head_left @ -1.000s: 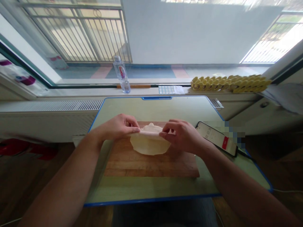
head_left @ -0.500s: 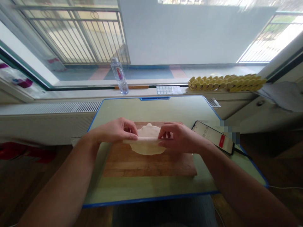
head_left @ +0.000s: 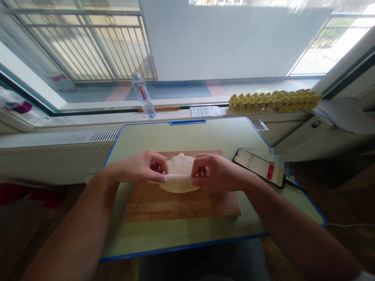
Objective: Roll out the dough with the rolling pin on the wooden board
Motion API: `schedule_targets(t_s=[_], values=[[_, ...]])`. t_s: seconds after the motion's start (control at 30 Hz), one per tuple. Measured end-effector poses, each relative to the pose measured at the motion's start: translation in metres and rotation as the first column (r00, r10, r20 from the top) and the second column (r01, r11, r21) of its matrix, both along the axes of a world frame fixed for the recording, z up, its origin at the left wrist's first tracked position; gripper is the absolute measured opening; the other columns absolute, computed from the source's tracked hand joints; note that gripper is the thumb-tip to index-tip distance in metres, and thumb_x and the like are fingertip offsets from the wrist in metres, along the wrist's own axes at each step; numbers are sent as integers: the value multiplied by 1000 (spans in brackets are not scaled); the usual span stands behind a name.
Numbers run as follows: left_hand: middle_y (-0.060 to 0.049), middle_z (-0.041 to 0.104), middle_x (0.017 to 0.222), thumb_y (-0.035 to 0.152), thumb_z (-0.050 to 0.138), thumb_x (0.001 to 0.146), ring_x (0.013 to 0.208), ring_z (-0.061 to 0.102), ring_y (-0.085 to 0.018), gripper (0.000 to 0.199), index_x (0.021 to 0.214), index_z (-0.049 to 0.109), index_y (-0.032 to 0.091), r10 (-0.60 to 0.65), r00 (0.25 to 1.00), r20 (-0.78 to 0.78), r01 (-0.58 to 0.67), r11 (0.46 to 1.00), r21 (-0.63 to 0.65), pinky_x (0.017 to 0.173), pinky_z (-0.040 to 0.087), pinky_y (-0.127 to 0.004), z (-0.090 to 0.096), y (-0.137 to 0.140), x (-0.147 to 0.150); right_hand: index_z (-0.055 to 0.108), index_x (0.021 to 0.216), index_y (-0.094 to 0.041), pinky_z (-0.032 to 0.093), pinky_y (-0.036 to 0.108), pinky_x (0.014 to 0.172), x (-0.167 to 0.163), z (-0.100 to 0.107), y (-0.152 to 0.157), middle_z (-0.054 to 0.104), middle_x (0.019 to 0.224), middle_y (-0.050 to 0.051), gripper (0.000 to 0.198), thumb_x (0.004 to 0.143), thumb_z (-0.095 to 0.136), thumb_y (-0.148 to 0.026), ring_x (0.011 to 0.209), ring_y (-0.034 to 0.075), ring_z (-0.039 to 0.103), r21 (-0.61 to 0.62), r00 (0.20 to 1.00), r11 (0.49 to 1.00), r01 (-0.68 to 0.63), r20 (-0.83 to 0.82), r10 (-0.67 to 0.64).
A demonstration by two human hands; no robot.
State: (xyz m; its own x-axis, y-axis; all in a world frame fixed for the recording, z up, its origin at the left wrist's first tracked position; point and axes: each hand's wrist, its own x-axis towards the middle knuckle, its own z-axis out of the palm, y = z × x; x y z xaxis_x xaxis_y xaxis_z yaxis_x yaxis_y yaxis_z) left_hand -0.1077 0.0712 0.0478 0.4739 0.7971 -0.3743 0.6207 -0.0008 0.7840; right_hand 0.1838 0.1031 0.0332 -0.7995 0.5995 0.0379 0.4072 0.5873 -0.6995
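A flat round of pale dough [head_left: 182,164] lies on a wooden board [head_left: 181,205]. Across the dough rests a pale rolling pin [head_left: 179,179], roughly level from left to right. My left hand [head_left: 143,168] is closed on its left part, thumb on the near side and fingers curled over the far side. Toward the other end, my right hand [head_left: 215,171] pinches the pin in the same way. The dough shows beyond the pin and as a smooth curved edge on my side. Both ends of the pin are partly hidden by my hands.
The board lies on a light green table [head_left: 187,136] with a blue rim. A phone [head_left: 260,168] showing a timer lies right of the board. On the windowsill stand a clear bottle [head_left: 143,95] and a yellow ruffled object [head_left: 272,101]. A radiator [head_left: 67,136] runs below.
Both hands have brought the rolling pin slightly toward me over the dough, so less dough shows on the near side. The whole view has shifted a little.
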Motion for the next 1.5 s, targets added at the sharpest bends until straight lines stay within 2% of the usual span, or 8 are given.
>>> schedule_targets(t_s=[0.07,0.23,0.47,0.73,0.93,1.17,1.37,1.5], values=[[0,70,80,48,82,77,75,60,-16,29,87,78,21,-10,1000,-1,10,1000,-9,64,44,-24,1,-1,1,76,89,-22,37,23,62,0,0,1,69,81,-3,7,83,79,-21,70,11,58,-13,1000,1000,-13,-11,13],[0,68,79,54,75,82,76,57,-16,35,87,78,19,89,994,-66,-83,993,84,64,41,-23,-1,2,-1,79,94,-22,36,24,64,-2,-5,4,71,82,-1,8,91,73,-27,70,11,57,44,994,993,113,2,-113],[2,63,77,44,84,75,74,55,-15,28,83,73,19,-35,999,-23,34,998,-45,64,41,-23,7,-4,7,74,90,-21,34,23,61,-3,2,-4,70,83,-4,19,76,87,-24,68,10,55,7,998,1000,13,64,-13],[2,63,75,50,77,82,72,53,-14,32,85,73,19,96,995,-34,-95,995,33,62,38,-23,-2,1,-1,77,89,-22,34,25,66,-3,-3,1,72,84,-1,9,90,77,-30,71,11,57,88,991,988,130,33,-133],[4,58,71,41,85,75,70,51,-12,27,77,68,19,-17,1000,0,17,999,-38,62,39,-22,8,-6,8,70,86,-21,32,23,62,-2,3,-5,68,82,-5,18,78,86,-21,69,9,53,48,998,998,-28,52,26],[2,63,75,50,77,82,72,53,-14,32,85,73,18,85,996,-29,-84,996,34,62,38,-23,0,-2,1,78,91,-22,35,24,65,-3,-2,0,71,84,-1,6,91,75,-27,71,11,56,67,993,991,118,16,-119],[3,59,76,41,85,76,73,53,-13,26,82,71,20,-52,999,7,52,998,-41,63,40,-22,4,-5,5,75,93,-22,33,23,61,-1,1,-5,70,84,-4,17,79,85,-23,70,10,55,-1,998,1000,-15,62,15],[2,61,79,44,82,79,75,55,-14,27,84,73,20,-45,999,-8,45,999,-24,64,41,-22,3,-6,6,72,91,-21,32,23,60,-1,3,-6,70,85,-3,14,82,82,-27,69,10,54,-4,997,1000,-13,78,13]])
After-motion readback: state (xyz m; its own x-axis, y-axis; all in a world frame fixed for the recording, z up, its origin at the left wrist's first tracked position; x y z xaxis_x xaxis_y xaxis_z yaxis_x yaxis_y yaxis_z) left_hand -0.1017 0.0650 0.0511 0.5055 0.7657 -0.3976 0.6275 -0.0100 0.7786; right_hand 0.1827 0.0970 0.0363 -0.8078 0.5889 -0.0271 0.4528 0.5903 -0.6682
